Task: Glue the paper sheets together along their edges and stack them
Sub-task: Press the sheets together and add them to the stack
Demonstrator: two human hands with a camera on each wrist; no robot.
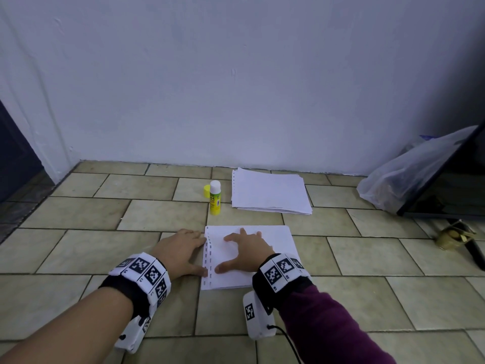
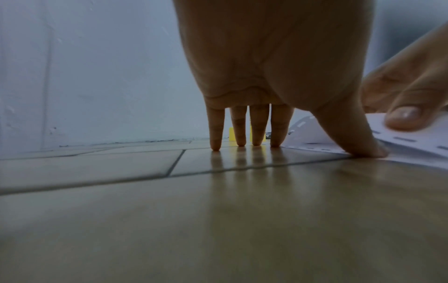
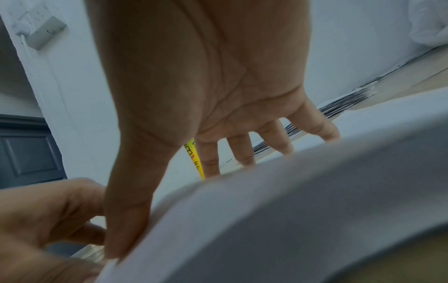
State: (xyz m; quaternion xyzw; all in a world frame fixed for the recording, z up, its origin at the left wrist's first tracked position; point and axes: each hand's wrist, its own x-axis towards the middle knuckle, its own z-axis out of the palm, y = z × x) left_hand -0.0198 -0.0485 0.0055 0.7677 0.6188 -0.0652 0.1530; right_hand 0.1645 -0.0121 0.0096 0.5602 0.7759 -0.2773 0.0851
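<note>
White punched paper sheets (image 1: 273,258) lie on the tiled floor in front of me. My right hand (image 1: 245,252) rests spread and flat on the top sheet (image 3: 290,220), fingers straight, thumb near the punched left edge. My left hand (image 1: 181,252) lies flat on the floor beside that edge, fingertips (image 2: 240,142) on the tile and its thumb pressing the lower sheet's margin (image 2: 412,147), where the top sheet bows up slightly. A yellow glue stick (image 1: 215,198) stands uncapped beyond the sheets, its yellow cap (image 1: 206,191) beside it. A stack of loose sheets (image 1: 270,191) lies by the wall.
A white wall (image 1: 236,88) closes the far side. At the right are a plastic bag (image 1: 409,174), a leaning dark panel (image 1: 451,185) and a small gold object (image 1: 454,236). A dark door (image 1: 15,158) stands at the left. Bare tiles (image 1: 78,214) spread to the left.
</note>
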